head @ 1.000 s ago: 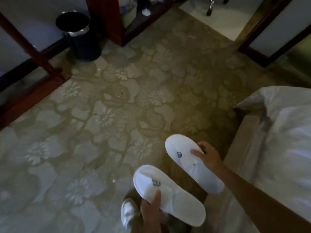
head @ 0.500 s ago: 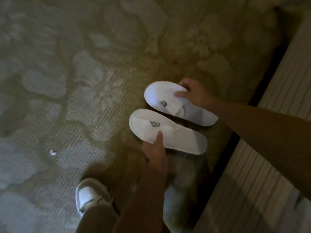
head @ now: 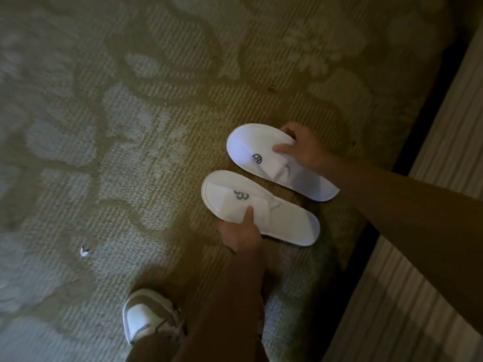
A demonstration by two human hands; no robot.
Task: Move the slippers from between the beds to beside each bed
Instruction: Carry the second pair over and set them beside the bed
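Two white slippers with a small dark logo lie side by side, low over or on the patterned carpet beside the bed base [head: 423, 231]. My left hand [head: 241, 231] grips the near slipper [head: 282, 220] at its side, thumb on the strap. My right hand [head: 300, 150] holds the far slipper [head: 251, 150] at its upper edge, thumb on top. Both toes point up-left, heels toward the bed. I cannot tell whether the soles touch the carpet.
The striped bed base runs along the right edge with a dark gap [head: 407, 163] beneath it. My white shoe [head: 146, 317] stands at the bottom centre. A small white scrap [head: 84, 251] lies on the floral carpet [head: 130, 152] to the left.
I have bent down: the view dropped from the room to the floor close up. Both slippers went from held in the air down to carpet level beside the bed, now side by side.
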